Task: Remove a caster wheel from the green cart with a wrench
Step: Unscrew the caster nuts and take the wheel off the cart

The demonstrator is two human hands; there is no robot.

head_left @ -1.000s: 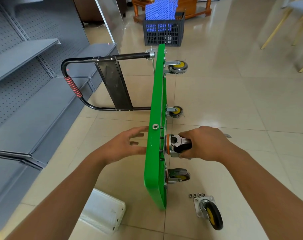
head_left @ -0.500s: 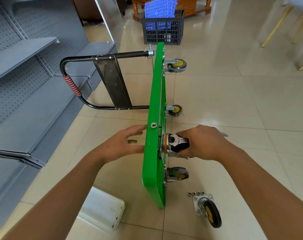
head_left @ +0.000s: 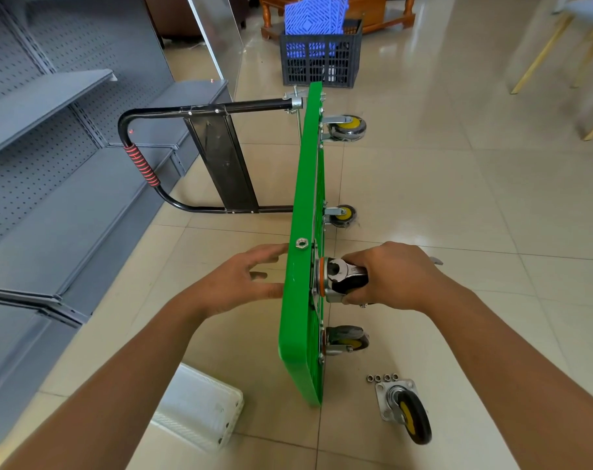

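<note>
The green cart (head_left: 303, 198) stands on its edge on the tiled floor, its black handle (head_left: 173, 157) pointing left. My right hand (head_left: 393, 276) is closed around a caster wheel (head_left: 342, 283) on the cart's underside and also holds a silver wrench (head_left: 351, 269); the wrench's tip shows past my knuckles. With fingers spread, my left hand (head_left: 241, 283) rests flat on the cart's top face beside a loose nut (head_left: 301, 243). A detached caster wheel (head_left: 407, 408) lies on the floor at lower right, with several nuts (head_left: 382, 378) in a row above it.
Three other casters (head_left: 346, 128) (head_left: 341, 215) (head_left: 346, 340) stick out of the cart's underside. Grey metal shelving (head_left: 51, 164) runs along the left. A white tray (head_left: 200, 412) lies at my feet. A dark crate (head_left: 320, 52) with blue panels stands beyond the cart.
</note>
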